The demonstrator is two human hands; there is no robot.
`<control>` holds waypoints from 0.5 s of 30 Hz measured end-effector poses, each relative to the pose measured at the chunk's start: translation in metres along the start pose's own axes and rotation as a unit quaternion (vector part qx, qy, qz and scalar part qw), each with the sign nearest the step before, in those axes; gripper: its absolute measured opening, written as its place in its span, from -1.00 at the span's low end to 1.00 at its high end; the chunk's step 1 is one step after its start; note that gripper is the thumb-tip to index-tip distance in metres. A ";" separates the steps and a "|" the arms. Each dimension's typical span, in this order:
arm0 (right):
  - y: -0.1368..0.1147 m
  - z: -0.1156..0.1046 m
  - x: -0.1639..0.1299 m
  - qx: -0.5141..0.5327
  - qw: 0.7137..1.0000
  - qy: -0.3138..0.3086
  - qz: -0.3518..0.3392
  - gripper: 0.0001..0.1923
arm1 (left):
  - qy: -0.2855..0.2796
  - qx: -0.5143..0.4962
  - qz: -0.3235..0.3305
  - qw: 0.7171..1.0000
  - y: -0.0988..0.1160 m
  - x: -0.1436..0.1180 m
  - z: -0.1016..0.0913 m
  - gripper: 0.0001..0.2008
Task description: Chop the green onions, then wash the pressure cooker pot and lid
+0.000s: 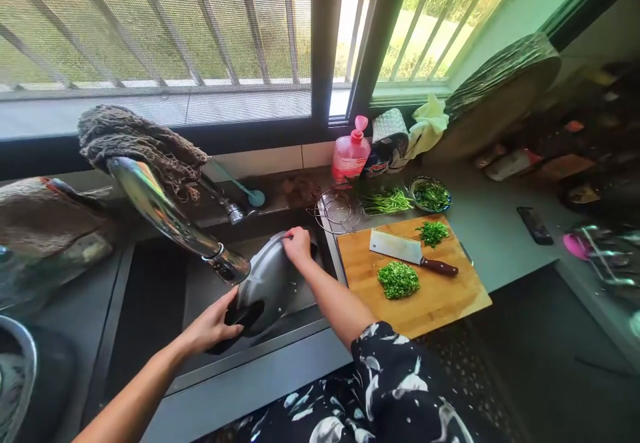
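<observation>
A grey metal pan point(267, 286) is tilted on its side over the sink point(255, 358), just under the mouth of the chrome faucet point(165, 213). My left hand point(213, 323) grips its near left side, by a black part that looks like its handle. On the far right rim, my right hand point(299, 246) is closed with the fingers curled over the edge. Part of the sink's floor is hidden behind the pan. I cannot make out whether water is running.
To the right, a wooden cutting board point(435, 303) holds a cleaver point(397, 246) and two piles of chopped greens point(399, 280). Behind it are a wire rack point(336, 211), a bowl of greens point(431, 194) and a pink soap bottle point(351, 155). A grey cloth point(135, 140) drapes the faucet.
</observation>
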State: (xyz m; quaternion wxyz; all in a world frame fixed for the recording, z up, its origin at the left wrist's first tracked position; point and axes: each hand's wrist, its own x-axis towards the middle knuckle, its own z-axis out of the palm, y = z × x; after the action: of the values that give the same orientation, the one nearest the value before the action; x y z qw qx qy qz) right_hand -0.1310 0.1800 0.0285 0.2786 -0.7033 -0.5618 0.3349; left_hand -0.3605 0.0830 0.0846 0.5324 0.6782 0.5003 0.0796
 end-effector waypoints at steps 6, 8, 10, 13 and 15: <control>-0.035 -0.006 -0.018 -0.077 0.981 -0.051 -0.169 -0.89 | -0.019 -0.024 -0.062 0.998 0.023 0.015 -0.010 -0.44; -0.036 -0.014 -0.005 -0.081 0.993 -0.024 -0.082 -0.87 | -0.041 -0.051 -0.088 0.994 0.032 0.021 -0.013 -0.52; -0.037 -0.013 -0.008 -0.085 0.988 -0.021 -0.130 -0.88 | -0.039 -0.076 -0.094 0.992 0.040 0.027 -0.015 -0.59; -0.040 -0.004 -0.031 -0.096 0.945 -0.069 -0.305 -0.92 | 0.010 -0.062 -0.078 0.995 0.049 0.034 -0.019 -0.67; -0.043 -0.004 -0.039 -0.100 0.935 -0.087 -0.330 -0.92 | 0.025 -0.043 -0.073 0.996 0.055 0.036 -0.022 -0.70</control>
State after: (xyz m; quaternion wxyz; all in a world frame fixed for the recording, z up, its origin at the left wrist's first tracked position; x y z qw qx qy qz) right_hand -0.1591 0.1509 0.0702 0.2514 -0.4706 -0.8150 0.2263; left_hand -0.3239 0.1283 0.1227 0.5527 0.6140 0.5579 0.0789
